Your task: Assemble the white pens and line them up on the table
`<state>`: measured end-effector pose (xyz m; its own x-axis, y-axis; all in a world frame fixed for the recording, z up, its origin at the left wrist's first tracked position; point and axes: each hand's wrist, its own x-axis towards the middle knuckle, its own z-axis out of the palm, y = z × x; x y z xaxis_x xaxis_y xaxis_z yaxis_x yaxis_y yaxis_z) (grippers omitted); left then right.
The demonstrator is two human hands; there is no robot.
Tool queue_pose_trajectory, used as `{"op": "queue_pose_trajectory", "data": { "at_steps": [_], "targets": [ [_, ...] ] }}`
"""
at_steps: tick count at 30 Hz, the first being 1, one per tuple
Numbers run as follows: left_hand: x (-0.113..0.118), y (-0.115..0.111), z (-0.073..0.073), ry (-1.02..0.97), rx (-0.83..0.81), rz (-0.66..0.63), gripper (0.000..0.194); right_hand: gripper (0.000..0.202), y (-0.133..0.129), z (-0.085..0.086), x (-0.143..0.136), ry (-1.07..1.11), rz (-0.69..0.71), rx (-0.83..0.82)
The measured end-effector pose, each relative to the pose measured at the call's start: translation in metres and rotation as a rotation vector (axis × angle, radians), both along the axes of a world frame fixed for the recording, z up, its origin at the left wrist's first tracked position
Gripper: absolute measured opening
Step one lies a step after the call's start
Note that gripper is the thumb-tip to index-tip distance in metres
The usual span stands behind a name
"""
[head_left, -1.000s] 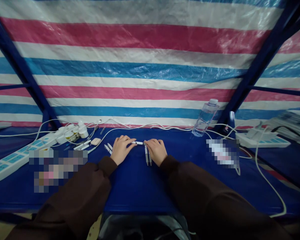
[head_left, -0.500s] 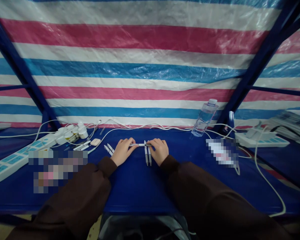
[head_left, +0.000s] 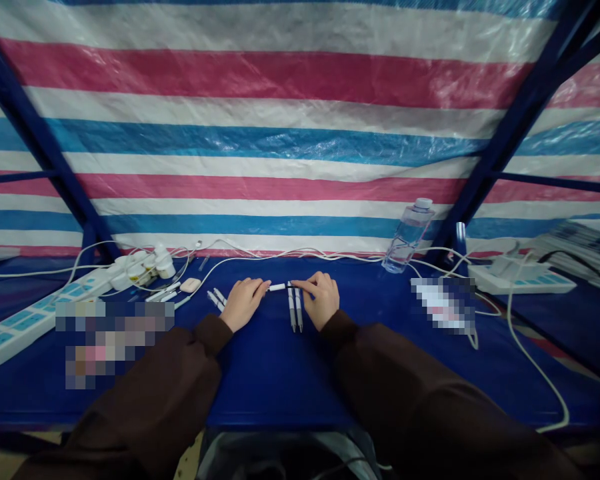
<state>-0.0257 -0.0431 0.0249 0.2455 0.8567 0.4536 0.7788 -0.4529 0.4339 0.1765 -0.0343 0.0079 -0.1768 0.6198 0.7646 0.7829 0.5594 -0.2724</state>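
A white pen [head_left: 277, 287] lies crosswise between my two hands, just above the table. My left hand [head_left: 243, 303] pinches its left end, fingers pressed together. At its dark right end are the fingertips of my right hand [head_left: 322, 300], closed on it with the index finger stretched along it. Just below, two white and grey pens [head_left: 295, 310] lie side by side on the blue table, pointing toward me, their upper ends meeting the crosswise pen. More white pens [head_left: 217, 299] lie left of my left hand, partly covered by it.
A power strip [head_left: 40, 310] with plugged chargers and cables fills the left. A small pale case [head_left: 191, 285] and other pens [head_left: 164, 292] lie near it. A clear bottle [head_left: 409, 235] stands at the back right. Another power strip [head_left: 523, 279] lies farther right. Striped sheeting [head_left: 280, 133] hangs behind.
My left hand has slid slightly left along the crosswise pen, and more of its white barrel shows. The right fingers have shifted a little, uncovering its dark end. The two pens below stay put.
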Motion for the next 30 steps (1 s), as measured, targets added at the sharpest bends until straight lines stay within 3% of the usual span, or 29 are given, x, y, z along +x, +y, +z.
{"op": "queue_pose_trajectory", "data": {
  "at_steps": [6,12,17,25,30],
  "targets": [
    [-0.002,0.005,-0.005,-0.389,-0.19,0.011,0.04,0.036,0.004,-0.003,0.0,0.134,-0.033,-0.105],
    [-0.005,0.013,-0.01,-0.951,-0.587,-0.071,0.037,0.032,0.008,-0.007,0.001,0.219,-0.076,-0.159],
    [-0.008,0.016,-0.01,-1.296,-0.722,-0.11,0.024,0.027,0.016,-0.015,0.002,0.426,-0.025,-0.197],
    [-0.012,0.021,-0.011,-1.478,-0.754,-0.1,0.013,0.041,0.029,-0.024,-0.004,0.87,0.193,-0.367],
    [-0.012,0.02,-0.01,-1.479,-0.758,-0.095,0.015,0.042,0.031,-0.026,-0.003,0.957,0.182,-0.437]
  ]
}}
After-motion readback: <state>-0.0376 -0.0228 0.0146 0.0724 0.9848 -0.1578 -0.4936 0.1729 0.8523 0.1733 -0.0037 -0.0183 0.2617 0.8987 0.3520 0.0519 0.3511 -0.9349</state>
